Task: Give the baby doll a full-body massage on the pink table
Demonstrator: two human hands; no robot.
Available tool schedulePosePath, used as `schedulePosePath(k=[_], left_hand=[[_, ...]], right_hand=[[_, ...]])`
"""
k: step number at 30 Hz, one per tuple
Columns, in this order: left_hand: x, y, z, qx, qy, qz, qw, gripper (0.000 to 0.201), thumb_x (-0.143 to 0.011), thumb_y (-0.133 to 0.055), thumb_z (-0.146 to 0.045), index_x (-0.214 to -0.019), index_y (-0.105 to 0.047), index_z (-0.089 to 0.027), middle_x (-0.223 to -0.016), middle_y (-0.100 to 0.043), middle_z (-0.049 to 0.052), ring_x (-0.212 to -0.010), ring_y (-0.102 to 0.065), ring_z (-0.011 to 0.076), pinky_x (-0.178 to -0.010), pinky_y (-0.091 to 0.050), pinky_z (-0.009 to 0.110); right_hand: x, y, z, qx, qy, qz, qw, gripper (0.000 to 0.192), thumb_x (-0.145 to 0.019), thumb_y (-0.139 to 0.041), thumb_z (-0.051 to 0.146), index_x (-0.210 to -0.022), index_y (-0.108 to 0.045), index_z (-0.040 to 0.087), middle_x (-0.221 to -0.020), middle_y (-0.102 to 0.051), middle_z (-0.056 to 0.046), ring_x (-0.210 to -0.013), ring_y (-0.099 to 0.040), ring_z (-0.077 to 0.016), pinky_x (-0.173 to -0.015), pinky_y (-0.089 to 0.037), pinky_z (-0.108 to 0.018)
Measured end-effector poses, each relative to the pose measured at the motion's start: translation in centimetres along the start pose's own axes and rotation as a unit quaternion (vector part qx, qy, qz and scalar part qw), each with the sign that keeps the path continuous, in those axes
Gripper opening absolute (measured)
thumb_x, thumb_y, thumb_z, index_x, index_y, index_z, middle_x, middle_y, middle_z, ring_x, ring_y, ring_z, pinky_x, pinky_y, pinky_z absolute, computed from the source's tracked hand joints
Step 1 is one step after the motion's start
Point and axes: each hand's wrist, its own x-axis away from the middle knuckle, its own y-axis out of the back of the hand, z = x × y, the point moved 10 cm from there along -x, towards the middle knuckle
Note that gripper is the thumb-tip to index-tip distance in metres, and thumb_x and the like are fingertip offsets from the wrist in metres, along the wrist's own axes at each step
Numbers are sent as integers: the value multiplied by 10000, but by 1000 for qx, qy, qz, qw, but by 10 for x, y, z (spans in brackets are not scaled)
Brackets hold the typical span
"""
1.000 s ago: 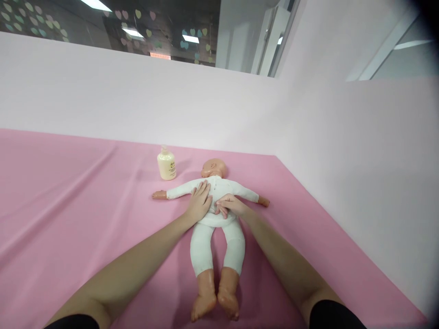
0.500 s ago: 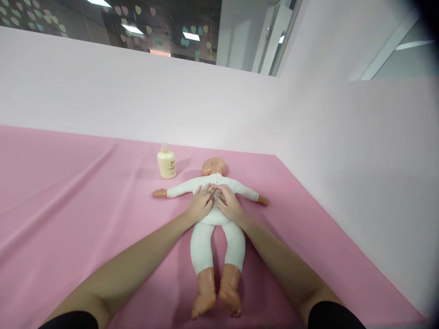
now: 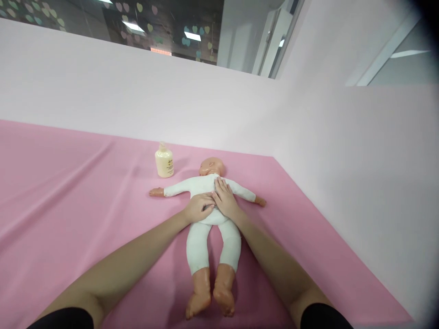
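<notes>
A baby doll with a white cloth body lies on its back, arms spread, head turned to the left and feet toward me. Across its belly rests my left hand, fingers pointing right and stretched out. My right hand lies flat on the doll's chest, its fingers extended toward the doll's shoulder. The two hands touch near the middle of the torso. Neither grips anything. Left of the doll's head stands a pale yellow pump bottle, upright.
The doll and bottle are on a pink padded surface with a few creases. A white wall borders it at the back and another on the right. Above the back wall is a window with heart stickers.
My right hand has slid up the doll's chest, toward its shoulder. My left hand has turned, its fingers now pointing right across the belly. The view has shifted slightly.
</notes>
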Motion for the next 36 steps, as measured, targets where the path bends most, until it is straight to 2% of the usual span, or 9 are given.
schedulePosePath(k=[6, 12, 21, 28, 36], left_hand=[[0, 2, 0, 1, -14, -26, 1000, 294, -853, -396, -218, -759, -674, -194, -847, -691, 43, -928, -611, 179, -920, -451, 329], [-1, 4, 0, -2, -8, -39, 999, 287, -851, -397, -203, -716, -650, -189, -829, -673, 43, -871, -608, 176, -863, -472, 330], [-4, 3, 1, 13, -15, -39, 999, 270, -879, -388, -184, -758, -630, -174, -855, -653, 47, -886, -579, 170, -878, -448, 330], [-4, 3, 1, 13, -17, -35, 999, 268, -890, -382, -183, -767, -620, -176, -862, -649, 41, -874, -564, 164, -876, -441, 329], [-5, 5, 1, 17, -20, -41, 999, 260, -894, -385, -185, -785, -620, -174, -862, -653, 47, -885, -577, 166, -888, -439, 332]], right_hand=[[1, -3, 17, 42, 58, 58, 996, 521, -955, -219, 361, -1447, -212, 190, -1521, -179, -76, -1420, -99, -227, -1135, -97, -505], [1, -3, 23, 14, 91, 66, 994, 468, -965, -210, 329, -1413, -309, 235, -1484, -296, -40, -1407, -174, -212, -1135, -94, -505], [1, 6, 20, -87, 87, 21, 992, 389, -949, -300, 270, -1253, -542, 263, -1361, -494, -21, -1363, -303, -197, -1129, -146, -489], [1, 8, 19, -104, 84, 7, 991, 374, -933, -329, 242, -1208, -582, 262, -1327, -531, -25, -1324, -375, -189, -1118, -189, -477], [3, 17, 18, -120, 95, -47, 987, 334, -899, -379, 182, -1087, -652, 220, -1183, -641, -42, -1224, -492, -169, -1092, -288, -424]])
